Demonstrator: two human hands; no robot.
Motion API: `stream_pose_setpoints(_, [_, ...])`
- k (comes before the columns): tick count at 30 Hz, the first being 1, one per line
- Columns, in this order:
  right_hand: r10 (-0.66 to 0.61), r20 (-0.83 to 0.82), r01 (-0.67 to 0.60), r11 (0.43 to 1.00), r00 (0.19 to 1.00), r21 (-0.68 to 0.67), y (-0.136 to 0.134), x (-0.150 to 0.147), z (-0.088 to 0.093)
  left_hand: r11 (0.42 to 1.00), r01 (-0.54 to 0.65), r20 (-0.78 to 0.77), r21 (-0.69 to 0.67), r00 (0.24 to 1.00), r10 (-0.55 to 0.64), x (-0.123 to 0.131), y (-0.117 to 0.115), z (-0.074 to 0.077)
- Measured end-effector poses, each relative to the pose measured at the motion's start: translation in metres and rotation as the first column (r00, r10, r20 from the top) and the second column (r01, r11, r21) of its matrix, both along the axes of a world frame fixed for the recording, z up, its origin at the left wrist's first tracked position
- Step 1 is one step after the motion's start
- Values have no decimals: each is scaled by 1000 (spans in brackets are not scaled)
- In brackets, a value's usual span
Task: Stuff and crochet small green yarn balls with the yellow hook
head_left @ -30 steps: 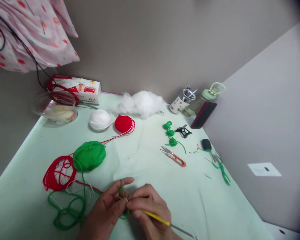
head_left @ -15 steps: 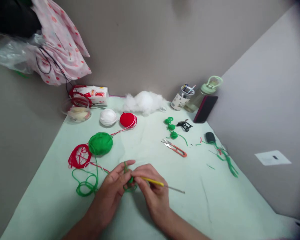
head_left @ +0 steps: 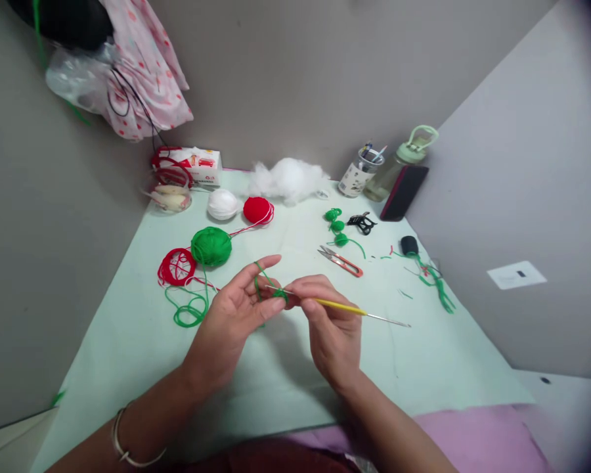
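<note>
My left hand [head_left: 231, 312] pinches a small green crochet piece [head_left: 280, 295] between thumb and fingers, with green yarn looped over its raised index finger. My right hand [head_left: 331, 325] grips a crochet hook [head_left: 339, 307] by its yellow handle; one metal tip reaches into the green piece, the other points right. From the green yarn ball [head_left: 211, 246], loose strands [head_left: 188, 310] lie left of my left hand. A red yarn coil [head_left: 177, 267] lies beside the ball. Behind are a white ball [head_left: 222, 205] and a red ball [head_left: 258, 210].
White stuffing [head_left: 290, 179] lies at the back. Orange-handled snips [head_left: 342, 261], small green pieces [head_left: 341, 240] and black scissors [head_left: 362, 223] are right of centre. A phone [head_left: 404, 192] leans on a bottle [head_left: 385, 177] beside a pen cup [head_left: 357, 176]. Yarn scraps [head_left: 440, 289] lie right.
The view has tilted downward, so the table's front edge and a bracelet now show. Both hands are raised off the table, and the hook tip now shows at the green piece.
</note>
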State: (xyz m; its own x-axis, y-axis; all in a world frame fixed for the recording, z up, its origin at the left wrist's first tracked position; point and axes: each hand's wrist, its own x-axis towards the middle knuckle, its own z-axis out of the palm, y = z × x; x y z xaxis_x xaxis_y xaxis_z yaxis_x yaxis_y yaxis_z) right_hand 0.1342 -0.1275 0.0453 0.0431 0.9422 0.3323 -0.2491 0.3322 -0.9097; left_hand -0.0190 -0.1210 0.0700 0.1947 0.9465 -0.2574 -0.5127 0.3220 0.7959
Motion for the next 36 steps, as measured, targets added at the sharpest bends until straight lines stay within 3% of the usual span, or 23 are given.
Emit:
stream_pose_setpoints(9, [-19,-24,20,997,1000,69,-3,2,0,999,45,25,-7,999,-45,6,5,11])
stream_pose_setpoints(14, [27,-76,-24,999,997,33,-1,2,0,999,54,-22,6,998,-54,5,5,11])
stream_pose_setpoints(19, [-15,-90,14,1000,996,-14,-2,3,1,999,40,-52,33,998,-38,8,6,8])
stream_pose_setpoints(24, [-29,-169,31,999,985,8,-1,4,6,994,106,4,-21,994,-106,9,11,13])
stream_pose_setpoints(28, [3,-297,-20,998,955,-57,1,4,10,970,231,87,-73,971,-225,8,15,15])
stream_pose_setpoints(36, [6,-319,-50,990,948,-131,4,9,14,925,375,183,-66,916,-358,-1,23,5])
